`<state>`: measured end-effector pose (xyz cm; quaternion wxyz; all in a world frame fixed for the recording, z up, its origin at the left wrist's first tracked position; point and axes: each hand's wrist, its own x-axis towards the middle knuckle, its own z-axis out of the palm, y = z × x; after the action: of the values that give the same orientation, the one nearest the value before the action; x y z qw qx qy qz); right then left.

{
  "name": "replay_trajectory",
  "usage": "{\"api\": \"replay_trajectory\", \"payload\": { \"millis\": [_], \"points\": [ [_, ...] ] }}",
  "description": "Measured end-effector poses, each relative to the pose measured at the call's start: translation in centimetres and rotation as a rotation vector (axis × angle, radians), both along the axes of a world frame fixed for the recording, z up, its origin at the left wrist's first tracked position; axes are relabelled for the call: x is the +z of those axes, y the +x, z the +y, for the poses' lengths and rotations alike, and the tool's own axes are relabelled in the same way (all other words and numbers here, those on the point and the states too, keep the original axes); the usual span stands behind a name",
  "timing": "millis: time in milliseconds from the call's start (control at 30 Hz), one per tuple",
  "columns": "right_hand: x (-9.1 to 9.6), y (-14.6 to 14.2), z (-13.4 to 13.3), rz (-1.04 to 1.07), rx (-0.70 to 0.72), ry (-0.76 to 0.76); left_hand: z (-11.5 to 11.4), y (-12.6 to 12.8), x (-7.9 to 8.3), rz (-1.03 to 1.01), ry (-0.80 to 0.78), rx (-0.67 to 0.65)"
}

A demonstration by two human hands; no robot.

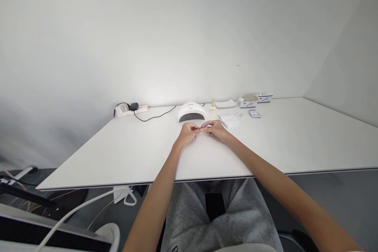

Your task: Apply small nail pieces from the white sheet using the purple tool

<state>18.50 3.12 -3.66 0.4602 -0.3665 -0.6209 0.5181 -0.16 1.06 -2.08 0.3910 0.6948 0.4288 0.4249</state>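
Note:
My left hand and my right hand meet fingertip to fingertip just above the white table. A thin bluish-purple strip or stick is pinched in the right hand; its tip reaches the left fingertips, and its exact kind is too small to tell. The left fingers are curled and pressed together, and whatever may be between them is hidden. Right behind the hands stands a white arched nail lamp with a dark opening facing me. A small nail polish bottle stands upright to the lamp's right.
A printed sheet lies beside my right hand, with a white stack behind it. Farther right are an open white-and-blue box, another box and small packets. A power strip with a black adapter sits back left.

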Motion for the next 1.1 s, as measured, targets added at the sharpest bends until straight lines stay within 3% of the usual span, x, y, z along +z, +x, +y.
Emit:
{"api": "replay_trajectory", "payload": {
  "millis": [1100],
  "points": [
    [0.66,-0.15,-0.68,0.006,0.018,-0.016,-0.28,0.00,0.27,-0.011,-0.001,-0.004]
  ]
}}
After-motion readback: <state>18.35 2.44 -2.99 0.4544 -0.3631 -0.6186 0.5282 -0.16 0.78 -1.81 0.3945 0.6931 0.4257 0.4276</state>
